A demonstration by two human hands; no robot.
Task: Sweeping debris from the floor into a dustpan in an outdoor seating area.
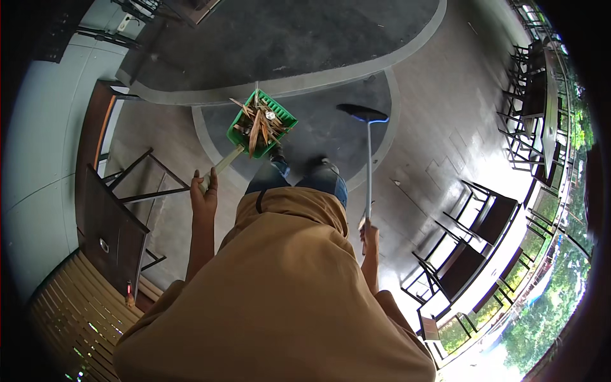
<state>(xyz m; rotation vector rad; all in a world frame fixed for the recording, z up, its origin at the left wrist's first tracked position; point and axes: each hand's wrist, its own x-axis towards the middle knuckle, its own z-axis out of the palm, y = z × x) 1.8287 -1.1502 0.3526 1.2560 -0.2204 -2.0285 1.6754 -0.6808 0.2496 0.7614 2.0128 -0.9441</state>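
Note:
My left hand [204,191] grips the pale handle [226,161] of a green plastic dustpan [282,106]. Dry brown leaves [256,129], stick-like scraps and a small whitish crumpled piece [270,115] fill the pan, some poking past its rim. My right hand [370,235] holds the long light-blue stick [369,167] of a broom. At its far end the dark broom head [361,112] with a blue edge is over the dark floor patch, to the right of the dustpan. Whether the pan touches the floor I cannot tell.
A curved step edge [286,80] crosses the floor ahead. On the left are a dark wooden table [112,229] with black metal legs, and a slatted bench [81,296] with a small bottle [129,295]. Dark chairs [462,267] and tables [551,114] line the right.

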